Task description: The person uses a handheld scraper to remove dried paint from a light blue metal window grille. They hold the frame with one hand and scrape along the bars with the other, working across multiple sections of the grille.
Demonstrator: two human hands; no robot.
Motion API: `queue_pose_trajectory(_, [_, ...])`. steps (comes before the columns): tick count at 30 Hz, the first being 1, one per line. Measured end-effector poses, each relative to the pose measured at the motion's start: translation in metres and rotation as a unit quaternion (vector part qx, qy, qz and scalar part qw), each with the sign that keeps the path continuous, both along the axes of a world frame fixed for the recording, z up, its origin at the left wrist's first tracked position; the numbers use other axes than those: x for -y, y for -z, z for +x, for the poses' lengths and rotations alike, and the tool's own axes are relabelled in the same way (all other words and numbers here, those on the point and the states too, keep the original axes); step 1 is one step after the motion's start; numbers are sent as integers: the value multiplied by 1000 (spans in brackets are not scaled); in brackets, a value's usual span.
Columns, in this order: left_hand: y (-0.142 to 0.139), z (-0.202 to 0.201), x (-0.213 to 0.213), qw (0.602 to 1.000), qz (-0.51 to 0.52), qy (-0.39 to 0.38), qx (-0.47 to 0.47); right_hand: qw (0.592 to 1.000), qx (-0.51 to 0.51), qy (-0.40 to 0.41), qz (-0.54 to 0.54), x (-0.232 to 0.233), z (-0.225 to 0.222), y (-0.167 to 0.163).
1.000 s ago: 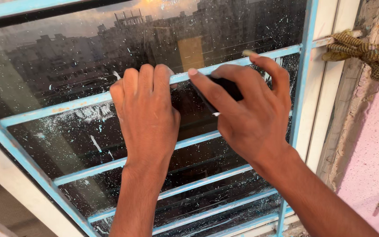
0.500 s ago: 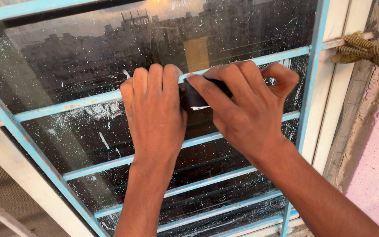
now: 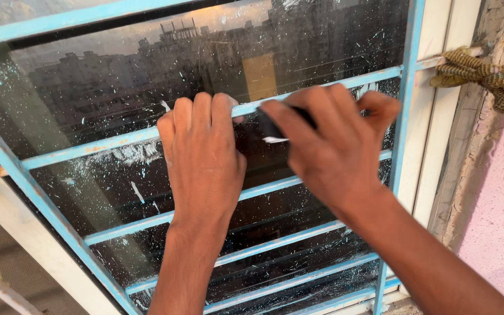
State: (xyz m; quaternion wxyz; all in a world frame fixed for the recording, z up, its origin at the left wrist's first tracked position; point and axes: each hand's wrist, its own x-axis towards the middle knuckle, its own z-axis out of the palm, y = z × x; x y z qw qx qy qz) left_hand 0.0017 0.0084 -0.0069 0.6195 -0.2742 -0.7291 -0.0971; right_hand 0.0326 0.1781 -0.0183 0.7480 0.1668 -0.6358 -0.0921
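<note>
Head view: our right hand (image 3: 336,149), fingers clamped on a small dark scraper (image 3: 270,129), has slid left toward our flat left hand (image 3: 202,157), working the paint-flecked glass (image 3: 118,76).

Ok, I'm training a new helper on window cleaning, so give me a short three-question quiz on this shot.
1. True or false: the left hand lies flat on the glass pane, fingers over a blue grille bar.
2. What does the right hand hold? A) a sponge B) a small dark scraper with a pale edge C) a spray bottle
3. What is tied at the frame's upper right corner?

Key:
1. True
2. B
3. A knot of yellowish rope
</note>
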Motion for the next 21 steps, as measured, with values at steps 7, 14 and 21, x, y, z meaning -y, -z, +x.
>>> queue_pose_trajectory(7, [0, -1, -4, 1000, 7, -10, 1, 1000, -11, -19, 17, 4, -9, 2])
queue_pose_trajectory(14, [0, -2, -4, 999, 8, -28, -14, 996, 46, -60, -37, -20, -4, 10])
queue_pose_trajectory(21, [3, -4, -4, 1000, 8, -27, -9, 990, 106, -91, -26, -13, -22, 27])
